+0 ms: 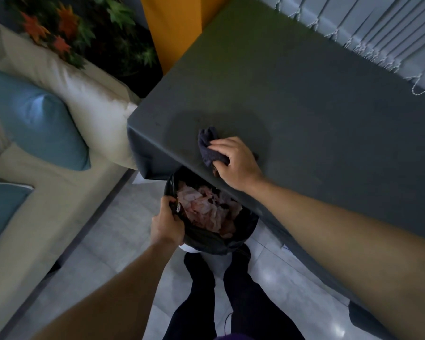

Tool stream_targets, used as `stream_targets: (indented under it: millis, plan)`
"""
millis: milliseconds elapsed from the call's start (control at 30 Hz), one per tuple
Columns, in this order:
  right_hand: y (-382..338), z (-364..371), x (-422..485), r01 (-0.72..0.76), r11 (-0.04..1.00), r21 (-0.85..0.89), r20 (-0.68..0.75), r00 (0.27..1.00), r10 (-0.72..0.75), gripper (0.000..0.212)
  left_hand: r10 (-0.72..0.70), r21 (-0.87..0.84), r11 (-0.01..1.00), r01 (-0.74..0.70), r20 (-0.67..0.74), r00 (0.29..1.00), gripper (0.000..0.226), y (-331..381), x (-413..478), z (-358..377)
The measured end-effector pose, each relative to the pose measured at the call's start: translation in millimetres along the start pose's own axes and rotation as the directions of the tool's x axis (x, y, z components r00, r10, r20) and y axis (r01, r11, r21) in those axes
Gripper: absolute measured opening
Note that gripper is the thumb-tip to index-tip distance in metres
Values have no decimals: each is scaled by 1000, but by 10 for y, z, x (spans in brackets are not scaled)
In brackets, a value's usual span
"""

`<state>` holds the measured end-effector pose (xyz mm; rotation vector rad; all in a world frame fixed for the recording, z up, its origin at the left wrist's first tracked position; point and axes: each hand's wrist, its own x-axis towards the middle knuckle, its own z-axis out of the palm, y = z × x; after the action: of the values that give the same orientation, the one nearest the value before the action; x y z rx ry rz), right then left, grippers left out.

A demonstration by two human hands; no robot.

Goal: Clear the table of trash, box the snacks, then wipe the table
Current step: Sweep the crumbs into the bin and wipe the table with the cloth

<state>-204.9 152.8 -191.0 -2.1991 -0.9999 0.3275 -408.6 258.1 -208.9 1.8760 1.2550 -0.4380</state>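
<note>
Two hands share one job at the near edge of the desk (304, 106). Nearest, the left hand (166, 227) grips the rim of the black-lined bin (206, 239), its fingers (168, 201) curled round the liner. This seems meant to hold the mouth just under the edge so that swept crumbs drop in. Crumpled pale pink trash (201, 207) fills the bin nearly to the top.

Just beyond, the right hand (236, 163) presses a dark blue-grey cloth (207, 148) onto the desk, fingers bent down over its bunched folds and gripping them. The cloth is small, soft and crumpled, with one corner sticking up past the fingertips. It lies right at the edge, above the bin. A darker round patch surrounds it; whether that is shadow or damp, I cannot tell. I judge this to be the wiping step.
</note>
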Motion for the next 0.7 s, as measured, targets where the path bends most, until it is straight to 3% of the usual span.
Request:
stream_targets:
  millis: [333,500,700]
  plan:
    - [-288,204,-461,99,990,-102,76,993,-91,42,17,32,999,-17,-4,1000,44,-147,-24,-112]
    - [-359,287,-684,357,923,-142,278,910,-309,42,18,41,999,-18,-8,1000,42,-202,-23,-153]
    - [-489,416,-597,174,961,-215,310,945,-102,34,28,62,998,-28,1,1000,43,-237,16,-202]
